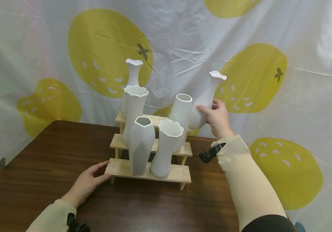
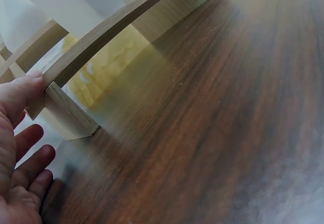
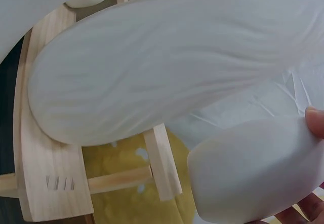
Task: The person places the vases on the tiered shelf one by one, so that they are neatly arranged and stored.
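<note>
My right hand [image 1: 219,117] grips a white vase [image 1: 204,101] with a wavy flared rim, tilted, at the right end of the top tier. In the right wrist view, the base of this vase [image 3: 243,173] hangs clear of the wood. My left hand [image 1: 87,182] holds the left end of the bottom board of a three-tier wooden stand [image 1: 120,166] between thumb and forefinger; its other fingers [image 2: 35,155] hang loose below. On the stand are a faceted vase [image 1: 141,148], a short scalloped vase [image 1: 164,158], a round-mouthed vase [image 1: 181,111], a tall scalloped vase [image 1: 135,106] and a wavy-rimmed vase [image 1: 133,74].
The stand rests on a dark brown wooden table [image 1: 52,154]. Close behind hangs a pale curtain [image 1: 177,38] with large yellow fruit prints. The vases stand close together, overlapping in the head view.
</note>
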Action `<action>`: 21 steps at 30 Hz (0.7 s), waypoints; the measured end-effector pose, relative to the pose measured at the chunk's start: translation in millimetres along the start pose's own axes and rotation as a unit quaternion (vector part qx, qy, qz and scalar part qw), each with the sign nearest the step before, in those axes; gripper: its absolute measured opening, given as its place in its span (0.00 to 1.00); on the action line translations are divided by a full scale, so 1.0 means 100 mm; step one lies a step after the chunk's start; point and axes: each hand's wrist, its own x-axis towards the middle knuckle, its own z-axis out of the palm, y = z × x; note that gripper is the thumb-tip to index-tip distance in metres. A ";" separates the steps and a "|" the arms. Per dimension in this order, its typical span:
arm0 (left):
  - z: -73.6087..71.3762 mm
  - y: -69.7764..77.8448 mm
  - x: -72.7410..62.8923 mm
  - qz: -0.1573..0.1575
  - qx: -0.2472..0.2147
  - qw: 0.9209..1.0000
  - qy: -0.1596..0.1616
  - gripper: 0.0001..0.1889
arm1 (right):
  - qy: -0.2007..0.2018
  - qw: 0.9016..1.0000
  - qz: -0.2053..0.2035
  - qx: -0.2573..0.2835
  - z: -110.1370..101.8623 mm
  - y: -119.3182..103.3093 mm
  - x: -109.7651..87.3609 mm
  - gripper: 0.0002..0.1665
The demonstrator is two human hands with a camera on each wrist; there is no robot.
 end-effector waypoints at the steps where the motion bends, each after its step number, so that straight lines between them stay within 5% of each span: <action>1: 0.00 0.00 0.00 0.001 0.000 1.000 0.000 0.36 | -0.003 1.000 0.000 -0.001 0.01 -0.01 0.01 0.42; 21: 0.00 0.02 -0.02 0.003 -0.009 1.000 0.007 0.35 | -0.047 0.999 -0.001 -0.005 0.28 -0.05 0.09 0.37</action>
